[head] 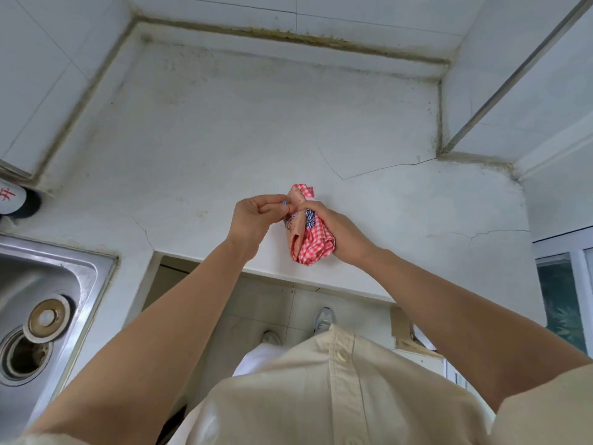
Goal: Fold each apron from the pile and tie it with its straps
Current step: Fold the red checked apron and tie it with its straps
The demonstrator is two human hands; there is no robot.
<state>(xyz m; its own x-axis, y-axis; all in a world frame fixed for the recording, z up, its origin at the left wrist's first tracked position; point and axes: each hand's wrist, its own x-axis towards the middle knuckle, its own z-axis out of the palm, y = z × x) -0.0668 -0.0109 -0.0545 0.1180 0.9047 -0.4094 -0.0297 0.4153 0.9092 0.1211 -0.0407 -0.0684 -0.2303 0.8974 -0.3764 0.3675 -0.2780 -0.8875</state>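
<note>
- White stone kitchen desk [224,139], cracked, with a steel sink [48,284] set in at near left. Person in a cream shirt [321,396] stands at the front edge, shoes [322,317] on the floor tiles below.
- Both forearms reach in over the desk edge and meet close to the front.
- Grip: right hand [343,234] has its fingers clenched round the folded red-check apron [313,244], held as a tight roll. Can't tell if the roll's lower end rests on the desk or sits just above it.
- Blue-white striped strap [308,216] crosses the roll's middle, just beside the right thumb.
- Pinch: left hand [253,220] has thumb and fingers [279,200] grasping the strap's free end, just beside the roll's upper left. Its other fingers are curled.
- Step, judged: tying off with the strap. The fold looks done; no finished knot visible.
- To do it well: hold the right grip firm so the roll can't spring open, and pin the wrap with the thumb where the strap crosses. Pull the end snug along the wrap with the left, not away from the roll, then knot or tuck it close to the cloth.
- Risk: slack in the strap could let the layers fan out at the loose top corner [303,189].
- Far: long crack [378,170] in the desk and a grimy seam [288,35] at the tiled wall. Apron pile not in view.
</note>
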